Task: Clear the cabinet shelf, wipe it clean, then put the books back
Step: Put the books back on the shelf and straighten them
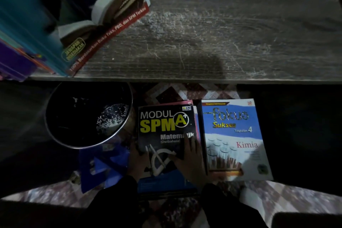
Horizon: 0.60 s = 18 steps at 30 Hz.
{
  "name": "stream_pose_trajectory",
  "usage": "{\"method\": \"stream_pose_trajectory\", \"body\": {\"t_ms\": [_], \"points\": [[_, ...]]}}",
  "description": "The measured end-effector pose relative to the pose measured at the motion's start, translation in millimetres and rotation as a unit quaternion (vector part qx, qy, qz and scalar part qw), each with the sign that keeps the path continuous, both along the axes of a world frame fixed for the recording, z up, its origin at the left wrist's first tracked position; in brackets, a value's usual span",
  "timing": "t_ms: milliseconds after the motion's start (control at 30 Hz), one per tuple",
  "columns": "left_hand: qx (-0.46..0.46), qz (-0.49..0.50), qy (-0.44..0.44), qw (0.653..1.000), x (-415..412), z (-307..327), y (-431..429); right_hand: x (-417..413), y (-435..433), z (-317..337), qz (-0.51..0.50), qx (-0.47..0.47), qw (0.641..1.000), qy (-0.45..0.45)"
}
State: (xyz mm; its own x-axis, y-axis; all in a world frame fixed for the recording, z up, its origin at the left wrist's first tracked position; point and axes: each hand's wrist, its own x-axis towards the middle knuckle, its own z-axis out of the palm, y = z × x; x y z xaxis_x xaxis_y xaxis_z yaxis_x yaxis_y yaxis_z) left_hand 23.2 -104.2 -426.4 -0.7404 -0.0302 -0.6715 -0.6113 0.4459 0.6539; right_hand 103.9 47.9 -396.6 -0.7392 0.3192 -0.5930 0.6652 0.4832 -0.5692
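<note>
The wooden cabinet shelf [212, 42] runs across the top, dusty and scratched, bare over its middle and right. Several teal and purple books [55, 24] lean at its left end. Below it on the floor lies a black maths book [162, 131] on top of a small stack of books. My left hand [137, 156] grips the book's left edge with the thumb over the cover. My right hand [188, 155] lies on the cover's lower right part, fingers stretched along the right edge. A blue chemistry book [235, 139] lies flat just to the right.
A dark round bucket [55, 126] holding foamy water stands on the floor to the left of the stack. Blue flat items [103, 166] lie under and beside it. A patterned mat [185, 92] covers the floor. The scene is dim.
</note>
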Motion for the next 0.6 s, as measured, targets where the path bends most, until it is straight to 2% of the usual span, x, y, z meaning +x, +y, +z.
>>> {"method": "stream_pose_trajectory", "body": {"t_ms": [67,167,233,300,467,600], "points": [[-0.001,-0.002,0.003,1.0,0,-8,-1,5,2,-7,-0.079,-0.014,0.996,0.034],[0.002,0.005,0.0,1.0,2,11,6,8,14,-16,-0.221,-0.145,0.96,0.087],[0.006,0.001,-0.007,1.0,2,15,8,12,24,-25,-0.254,-0.196,0.94,0.119],[0.001,-0.002,-0.01,1.0,0,13,7,16,30,-27,-0.267,-0.193,0.938,0.112],[-0.013,-0.027,-0.028,0.999,1,14,8,14,59,-23,-0.269,-0.092,0.953,0.106],[0.008,-0.034,-0.032,0.999,3,16,12,2,66,-19,-0.19,-0.095,0.973,0.085]]}}
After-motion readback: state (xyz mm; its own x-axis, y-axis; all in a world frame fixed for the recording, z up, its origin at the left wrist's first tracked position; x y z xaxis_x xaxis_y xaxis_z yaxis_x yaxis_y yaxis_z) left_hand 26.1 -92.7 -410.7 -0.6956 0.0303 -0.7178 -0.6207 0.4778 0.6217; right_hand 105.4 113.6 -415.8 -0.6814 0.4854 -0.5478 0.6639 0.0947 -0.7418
